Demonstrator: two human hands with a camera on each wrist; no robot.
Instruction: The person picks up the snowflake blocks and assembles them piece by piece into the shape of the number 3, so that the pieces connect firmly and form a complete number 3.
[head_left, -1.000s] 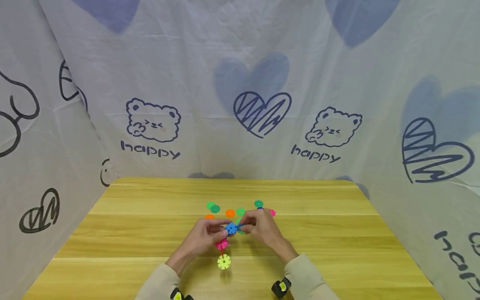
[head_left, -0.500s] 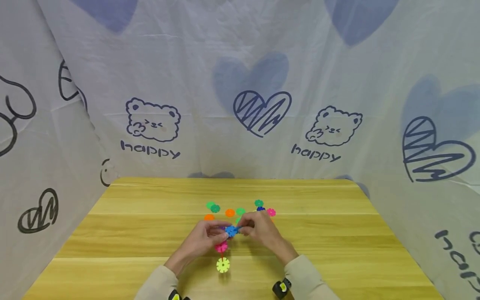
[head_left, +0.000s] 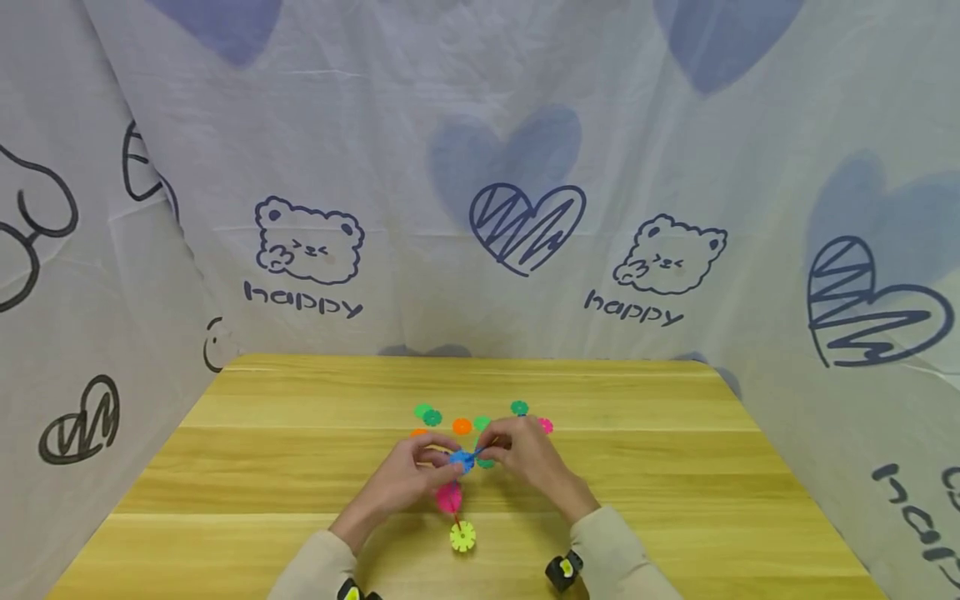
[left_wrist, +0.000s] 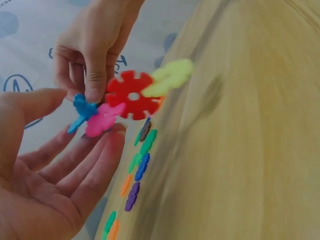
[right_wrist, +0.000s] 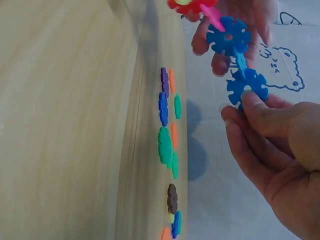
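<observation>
A chain of interlocking plastic snowflake discs hangs between the hands. It runs from a yellow disc [head_left: 462, 537] through a red disc [left_wrist: 122, 97] and a pink disc [head_left: 450, 498] to several blue ones. My right hand [head_left: 525, 454] pinches the end blue disc [right_wrist: 248, 86] between thumb and fingers. Around the blue disc nearest the pink one [right_wrist: 228, 36], the fingers of my left hand [head_left: 408, 477] are spread loosely. In the left wrist view its thumb stands a little off the blue piece, and its fingertips lie close under the blue and pink discs.
Loose discs lie behind the hands on the wooden table [head_left: 300, 475], among them an orange one [head_left: 462, 426], a green one [head_left: 520, 407], a purple one [left_wrist: 132, 196] and a brown one [right_wrist: 172, 198]. A printed cloth [head_left: 420, 292] hangs round the table's back and sides.
The chain's lower end, with the pink and yellow discs, has swung to the right and slightly nearer. My left fingers have spread around the blue disc. The right hand stays nearly in place.
</observation>
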